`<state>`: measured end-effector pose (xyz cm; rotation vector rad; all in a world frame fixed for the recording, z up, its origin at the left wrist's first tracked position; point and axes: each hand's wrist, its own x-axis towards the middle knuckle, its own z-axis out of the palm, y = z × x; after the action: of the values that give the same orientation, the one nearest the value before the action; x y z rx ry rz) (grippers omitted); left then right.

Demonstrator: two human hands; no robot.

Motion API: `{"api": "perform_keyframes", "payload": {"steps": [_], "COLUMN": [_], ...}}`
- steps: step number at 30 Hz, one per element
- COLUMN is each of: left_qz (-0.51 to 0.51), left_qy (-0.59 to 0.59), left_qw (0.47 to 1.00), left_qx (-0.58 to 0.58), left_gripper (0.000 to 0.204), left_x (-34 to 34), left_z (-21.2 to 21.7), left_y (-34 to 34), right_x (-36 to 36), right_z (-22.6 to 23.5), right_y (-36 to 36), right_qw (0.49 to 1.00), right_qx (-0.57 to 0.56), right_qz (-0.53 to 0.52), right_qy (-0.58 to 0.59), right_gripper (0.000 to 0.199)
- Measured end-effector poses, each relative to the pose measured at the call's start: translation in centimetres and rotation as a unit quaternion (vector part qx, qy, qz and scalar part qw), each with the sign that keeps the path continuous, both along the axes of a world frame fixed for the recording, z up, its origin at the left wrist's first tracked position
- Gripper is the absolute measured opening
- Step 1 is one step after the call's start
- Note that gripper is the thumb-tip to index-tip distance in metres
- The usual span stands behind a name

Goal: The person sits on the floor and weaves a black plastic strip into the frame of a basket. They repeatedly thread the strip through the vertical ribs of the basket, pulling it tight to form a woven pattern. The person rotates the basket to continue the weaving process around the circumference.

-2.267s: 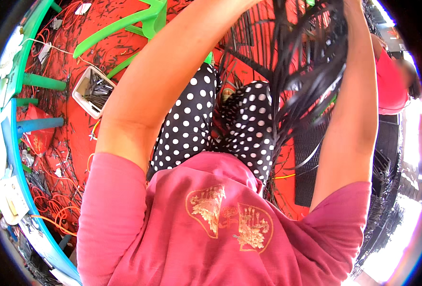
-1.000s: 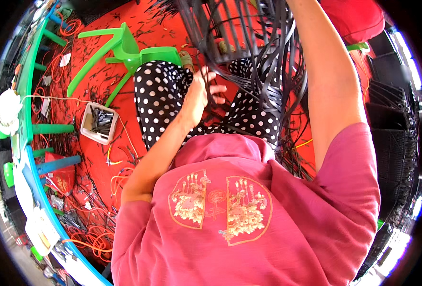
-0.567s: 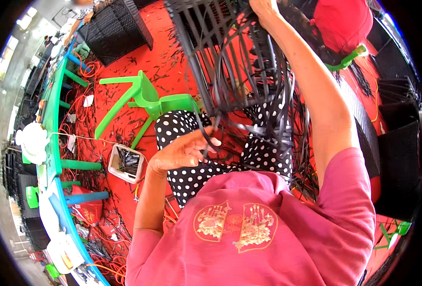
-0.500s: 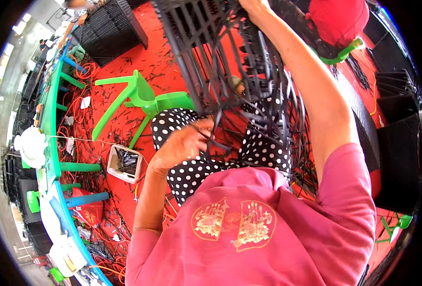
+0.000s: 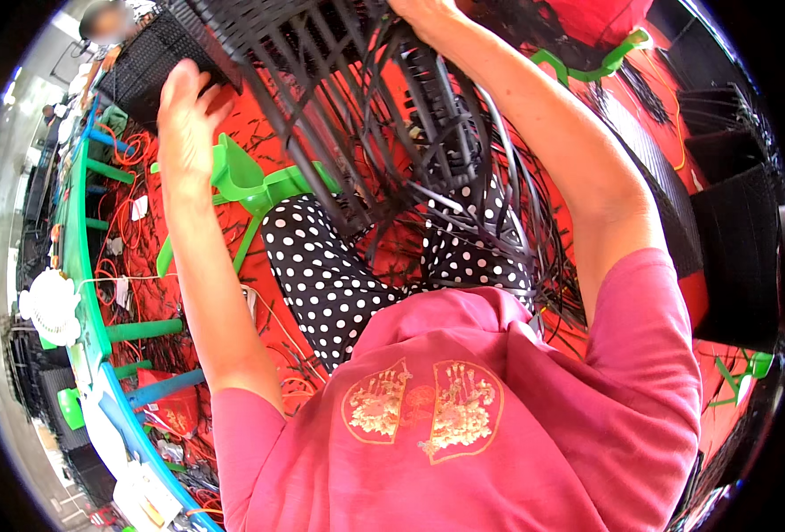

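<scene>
A half-woven black basket (image 5: 295, 53) of flat plastic strips stands tilted between my knees, its loose strands (image 5: 499, 204) trailing to the right over my thigh. My right hand (image 5: 423, 11) is closed over its upper right part, with the fingertips cut off by the top of the picture. Out to the left, my left hand (image 5: 190, 111) is raised, empty, with its fingers apart. It is beside the basket's left side, in front of a dark woven box (image 5: 148, 58).
A green plastic chair (image 5: 250, 182) lies tipped behind my left forearm. Strip scraps litter the red floor (image 5: 268, 310). At left are a green-and-blue table edge (image 5: 91, 275) and a white fan (image 5: 51, 306). Dark woven panels (image 5: 734, 266) stand at right. A person (image 5: 104, 27) is at the far left.
My left hand has gone from the basket's lower strands up and out to the left, opening. The basket has tilted and shifted left, my right hand moving left with it.
</scene>
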<state>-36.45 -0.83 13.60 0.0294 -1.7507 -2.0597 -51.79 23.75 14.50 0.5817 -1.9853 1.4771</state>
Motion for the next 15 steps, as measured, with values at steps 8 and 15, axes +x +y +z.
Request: {"api": "perform_keyframes", "payload": {"steps": [8, 15], "left_qz": [0.121, 0.135], "left_qy": [0.105, 0.099], "left_qw": [0.983, 0.981], "left_qx": [-0.093, -0.1], "left_gripper": [0.068, 0.056], "left_x": [-2.6, -0.6], "left_z": [-1.9, -2.8], "left_y": [1.7, 2.2], "right_x": [-3.1, 0.2], "right_z": [-2.9, -16.9], "right_y": [4.3, 5.7], "right_qw": [0.944, 0.815], "right_qx": [-0.093, -0.027], "right_qz": [0.235, 0.352], "right_qy": [-0.214, -0.459], "right_gripper": [0.053, 0.064]}}
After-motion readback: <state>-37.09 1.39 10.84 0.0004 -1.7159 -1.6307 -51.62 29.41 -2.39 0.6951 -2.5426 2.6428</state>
